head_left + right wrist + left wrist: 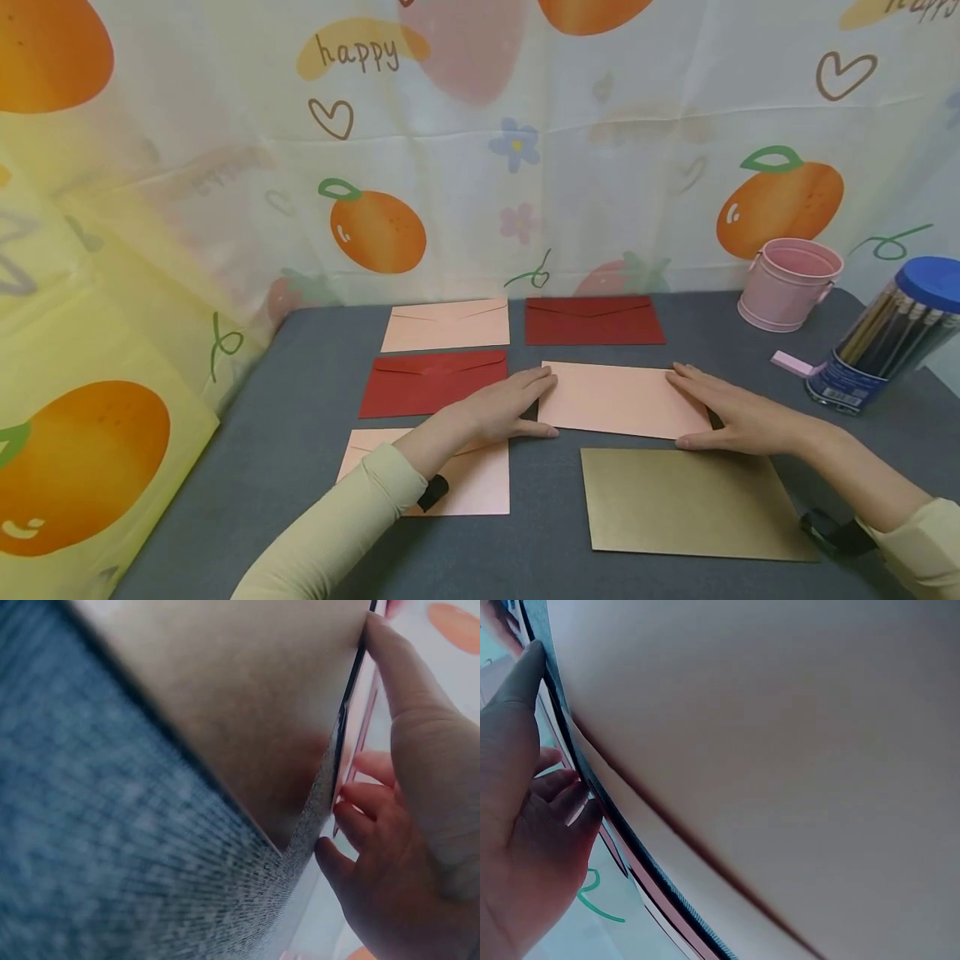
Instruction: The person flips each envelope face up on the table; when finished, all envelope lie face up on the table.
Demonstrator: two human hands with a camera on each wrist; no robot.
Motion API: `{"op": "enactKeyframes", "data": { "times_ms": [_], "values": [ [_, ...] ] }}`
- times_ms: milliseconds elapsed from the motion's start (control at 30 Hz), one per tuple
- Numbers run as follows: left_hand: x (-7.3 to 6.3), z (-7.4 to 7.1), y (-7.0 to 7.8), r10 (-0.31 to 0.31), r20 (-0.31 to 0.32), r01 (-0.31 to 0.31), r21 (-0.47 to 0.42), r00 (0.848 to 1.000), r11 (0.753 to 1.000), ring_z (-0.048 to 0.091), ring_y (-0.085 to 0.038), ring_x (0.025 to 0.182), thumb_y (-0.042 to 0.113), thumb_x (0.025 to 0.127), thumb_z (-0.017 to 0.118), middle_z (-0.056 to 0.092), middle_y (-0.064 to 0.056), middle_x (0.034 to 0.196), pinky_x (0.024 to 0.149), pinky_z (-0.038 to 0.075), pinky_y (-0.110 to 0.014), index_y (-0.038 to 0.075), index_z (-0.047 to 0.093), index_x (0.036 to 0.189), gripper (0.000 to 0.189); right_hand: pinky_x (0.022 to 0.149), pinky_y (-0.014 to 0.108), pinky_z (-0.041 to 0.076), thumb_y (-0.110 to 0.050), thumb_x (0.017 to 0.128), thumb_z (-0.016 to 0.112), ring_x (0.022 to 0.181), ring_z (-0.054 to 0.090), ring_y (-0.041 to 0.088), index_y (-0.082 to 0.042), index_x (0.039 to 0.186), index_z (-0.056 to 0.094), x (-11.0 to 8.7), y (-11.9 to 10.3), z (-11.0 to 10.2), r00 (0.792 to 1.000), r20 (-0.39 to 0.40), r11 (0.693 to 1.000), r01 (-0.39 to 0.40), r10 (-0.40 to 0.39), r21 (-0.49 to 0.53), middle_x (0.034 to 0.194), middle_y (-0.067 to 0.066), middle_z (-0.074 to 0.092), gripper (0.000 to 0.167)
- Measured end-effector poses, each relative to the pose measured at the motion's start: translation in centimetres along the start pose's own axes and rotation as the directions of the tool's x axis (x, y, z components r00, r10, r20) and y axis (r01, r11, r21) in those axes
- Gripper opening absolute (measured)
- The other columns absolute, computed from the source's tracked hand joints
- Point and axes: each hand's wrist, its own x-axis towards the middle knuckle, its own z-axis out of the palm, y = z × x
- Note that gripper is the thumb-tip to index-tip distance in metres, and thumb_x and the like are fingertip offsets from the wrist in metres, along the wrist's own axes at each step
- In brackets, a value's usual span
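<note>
A light pink envelope (pixel 611 400) lies on the table with its plain face up. My left hand (pixel 501 408) is at its left end, fingers spread, fingertips right at the edge and thumb resting near the lower corner. At the other end my right hand (pixel 738 417) touches the upper right edge with its fingertips, its thumb at the lower right corner. Just below lies a gold envelope (pixel 690 504), partly under the right forearm. Under my left forearm, another pink envelope (pixel 480 483) is partly hidden. The wrist views show both hands' fingers fairly straight along the tabletop.
Behind my left hand lies a red envelope (pixel 435 385). Farther back are a pink envelope (pixel 450 329) and a dark red envelope (pixel 596 325). At the right stand a pink bucket (pixel 787 287) and a blue-lidded jar (pixel 885 342) of pencils, beside a small pink stick (pixel 792 363).
</note>
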Motion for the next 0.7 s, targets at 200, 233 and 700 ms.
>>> {"op": "enactKeyframes", "data": {
  "times_ms": [200, 233, 700],
  "values": [
    [-0.04, -0.13, 0.12, -0.005, -0.005, 0.005, -0.009, 1.0, 1.0, 0.019, -0.017, 0.146, 0.053, 0.093, 0.059, 0.021, -0.003, 0.161, 0.115, 0.025, -0.034, 0.013, 0.025, 0.155, 0.081, 0.105, 0.066, 0.027, -0.061, 0.081, 0.068, 0.139, 0.025, 0.049, -0.001, 0.151, 0.032, -0.08, -0.01, -0.18, 1.0, 0.014, 0.999, -0.018, 0.018, -0.03, 0.155, 0.025, 0.024, 0.099],
    [-0.02, -0.15, 0.13, -0.005, -0.007, 0.005, -0.007, 1.0, 1.0, 0.019, -0.018, 0.146, 0.052, 0.093, 0.059, 0.021, -0.003, 0.16, 0.115, 0.026, -0.034, 0.013, 0.026, 0.155, 0.081, 0.105, 0.065, 0.028, -0.061, 0.081, 0.068, 0.139, 0.025, 0.048, -0.001, 0.151, 0.032, -0.1, -0.03, -0.21, 1.0, 0.014, 0.999, -0.02, 0.021, -0.04, 0.155, 0.025, 0.025, 0.099],
    [-0.14, -0.32, 0.09, 0.03, 0.001, -0.03, 0.024, 1.0, 0.999, 0.02, -0.019, 0.146, 0.051, 0.095, 0.056, 0.022, -0.006, 0.16, 0.115, 0.024, -0.034, 0.012, 0.032, 0.153, 0.074, 0.098, 0.058, 0.042, -0.068, 0.079, 0.065, 0.13, 0.045, 0.043, 0.002, 0.144, 0.045, 0.07, -0.01, -0.34, 0.999, -0.033, 0.981, 0.007, -0.013, -0.192, 0.149, 0.023, 0.039, 0.097]
  ]
}}
